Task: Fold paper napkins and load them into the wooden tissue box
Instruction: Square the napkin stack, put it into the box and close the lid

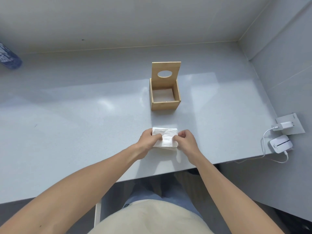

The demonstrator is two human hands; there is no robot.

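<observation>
A white paper napkin [166, 138] lies folded on the grey table [84, 125], near its front edge. My left hand [148, 140] pinches its left side and my right hand [186, 140] pinches its right side, fingers curled over the paper. Further back stands the wooden tissue box [166, 105], its lid [166, 71] with an oval hole raised upright at the rear. White napkins [163, 95] lie flat in the bottom of the box.
A blue patterned bottle [8, 56] lies at the far left. At the right edge sit a white charger [282, 126], a small white device [280, 143] and a cable [263, 146]. Walls close the back and right.
</observation>
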